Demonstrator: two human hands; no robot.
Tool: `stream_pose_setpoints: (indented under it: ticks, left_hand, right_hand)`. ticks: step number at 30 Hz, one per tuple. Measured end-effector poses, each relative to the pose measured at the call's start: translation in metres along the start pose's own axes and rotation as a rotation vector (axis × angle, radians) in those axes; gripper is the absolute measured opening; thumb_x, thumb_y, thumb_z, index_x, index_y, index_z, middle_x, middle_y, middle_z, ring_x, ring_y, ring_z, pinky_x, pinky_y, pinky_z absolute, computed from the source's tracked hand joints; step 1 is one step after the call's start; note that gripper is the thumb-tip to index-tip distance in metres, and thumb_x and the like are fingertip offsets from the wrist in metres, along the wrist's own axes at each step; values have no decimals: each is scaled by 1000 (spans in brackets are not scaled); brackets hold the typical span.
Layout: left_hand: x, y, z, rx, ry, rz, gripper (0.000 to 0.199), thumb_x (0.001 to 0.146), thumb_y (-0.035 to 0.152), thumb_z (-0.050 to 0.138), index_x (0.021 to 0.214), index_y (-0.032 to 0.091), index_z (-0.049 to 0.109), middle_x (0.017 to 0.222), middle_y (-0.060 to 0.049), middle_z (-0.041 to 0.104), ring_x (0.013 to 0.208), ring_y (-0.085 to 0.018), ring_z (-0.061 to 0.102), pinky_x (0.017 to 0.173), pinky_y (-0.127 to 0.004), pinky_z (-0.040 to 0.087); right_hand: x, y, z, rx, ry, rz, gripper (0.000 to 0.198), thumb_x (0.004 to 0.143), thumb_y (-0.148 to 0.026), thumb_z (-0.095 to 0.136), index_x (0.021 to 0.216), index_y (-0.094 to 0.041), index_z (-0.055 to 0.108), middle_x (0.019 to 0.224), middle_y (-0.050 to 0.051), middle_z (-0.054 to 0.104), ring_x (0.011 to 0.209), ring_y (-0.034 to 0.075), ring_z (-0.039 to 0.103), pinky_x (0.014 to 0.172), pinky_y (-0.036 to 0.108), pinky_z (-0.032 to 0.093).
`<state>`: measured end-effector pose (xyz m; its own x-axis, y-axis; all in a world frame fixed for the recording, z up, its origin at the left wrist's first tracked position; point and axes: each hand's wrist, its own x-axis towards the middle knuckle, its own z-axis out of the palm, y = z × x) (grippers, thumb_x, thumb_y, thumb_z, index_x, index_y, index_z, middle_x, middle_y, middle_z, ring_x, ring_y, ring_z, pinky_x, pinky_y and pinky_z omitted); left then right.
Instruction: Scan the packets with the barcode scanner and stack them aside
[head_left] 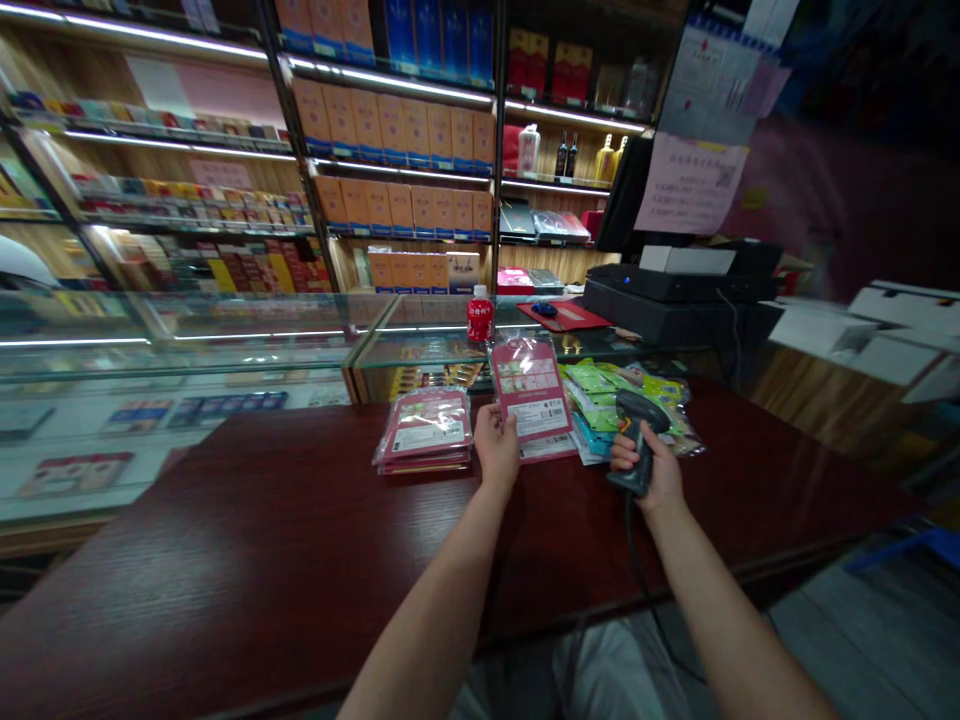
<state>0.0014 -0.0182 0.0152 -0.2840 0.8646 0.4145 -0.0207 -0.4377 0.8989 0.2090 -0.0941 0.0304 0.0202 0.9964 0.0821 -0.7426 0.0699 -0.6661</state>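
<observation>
My left hand (498, 445) is closed on the lower left edge of a pink flat packet (529, 385) in clear plastic, tilted up toward me. Beneath it another pink packet shows at its lower edge. A dark grey barcode scanner (637, 440) is gripped in my right hand (660, 470), its head pointing left and a cable hanging from the handle. To the left lies a stack of similar pink packets (427, 430). Green and yellow packets (600, 390) lie in a pile behind the scanner, with some blue ones below them.
A red bottle (480, 316) stands on the glass display counter (300, 345) behind the dark red wooden table (315, 560). At the back right are a black cash drawer (675, 305) and a monitor (626, 195). Shelves of boxes line the wall.
</observation>
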Motion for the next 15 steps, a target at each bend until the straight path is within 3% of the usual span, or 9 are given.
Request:
stream_pose_setpoints:
  ticks: [6, 12, 15]
  left_hand:
    - [15, 26, -18, 162, 105, 28, 11, 81, 17, 50, 91, 20, 50, 88, -4, 63, 85, -16, 63, 81, -29, 48]
    - [40, 56, -63, 519, 299, 87, 16, 82, 15, 47, 94, 18, 57, 95, -8, 64, 93, -22, 60, 87, -35, 45]
    - [48, 65, -87, 637, 354, 7, 16, 79, 12, 48, 91, 16, 59, 92, -11, 64, 91, -26, 61, 86, -40, 45]
  right_hand:
    - [2, 1, -5, 54, 72, 49, 26, 72, -33, 74, 87, -20, 57, 58, -7, 42, 41, 6, 39, 35, 16, 39]
    - [3, 4, -7, 96, 92, 73, 25, 71, -30, 75, 86, -19, 58, 56, -7, 44, 41, 5, 40, 36, 14, 40]
    - [3, 4, -7, 90, 106, 82, 23, 72, -29, 74, 85, -20, 58, 56, -7, 45, 41, 6, 40, 35, 15, 40]
